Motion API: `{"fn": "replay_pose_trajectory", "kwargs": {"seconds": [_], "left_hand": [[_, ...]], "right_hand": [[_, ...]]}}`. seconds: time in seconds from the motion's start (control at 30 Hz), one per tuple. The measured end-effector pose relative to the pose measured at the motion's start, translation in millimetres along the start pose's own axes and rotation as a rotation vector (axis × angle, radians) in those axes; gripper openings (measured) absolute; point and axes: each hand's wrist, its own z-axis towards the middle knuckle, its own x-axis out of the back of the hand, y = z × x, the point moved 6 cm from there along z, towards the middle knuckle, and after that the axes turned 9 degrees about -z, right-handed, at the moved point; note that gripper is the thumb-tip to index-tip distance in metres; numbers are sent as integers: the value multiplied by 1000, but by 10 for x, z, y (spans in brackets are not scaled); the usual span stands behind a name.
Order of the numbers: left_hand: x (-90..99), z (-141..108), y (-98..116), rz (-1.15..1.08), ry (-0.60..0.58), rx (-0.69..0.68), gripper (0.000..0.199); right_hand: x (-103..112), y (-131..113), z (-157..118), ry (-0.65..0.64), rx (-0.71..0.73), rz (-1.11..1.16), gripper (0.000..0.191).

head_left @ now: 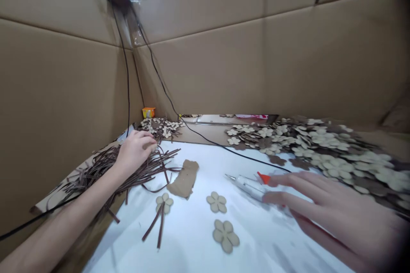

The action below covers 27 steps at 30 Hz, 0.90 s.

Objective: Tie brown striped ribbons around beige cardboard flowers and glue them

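My left hand is over the far end of a pile of thin dark brown strips. Its fingers are curled together, and what lies between them is too small to make out. On the right, my right hand, slightly blurred, has its fingers stretched out at a white glue gun with an orange trigger, which lies on the white sheet. Two beige flower cutouts, an upper one and a lower one, lie apart nearby. Another flower has two brown strips across it.
A torn brown scrap rests on the white sheet. Beige and brown flowers form a large heap at right and a smaller one at the back. A black cable crosses the workspace. Cardboard walls enclose it.
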Motion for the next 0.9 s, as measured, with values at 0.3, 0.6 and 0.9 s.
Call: {"fn": "replay_pose_trajectory", "kwargs": {"seconds": [0.3,0.6,0.9], "left_hand": [[280,290,-623,-236,-51,314,21],[-66,-144,224,-472,-108,162,25],[-1048,-831,1332,-658,-669,-17,11]], "right_hand": [[-127,-196,72,-68,222,79,40],[-69,-171,86,-138,-19,466,28],[-400,-408,149,-438,-566,1617,36]]}}
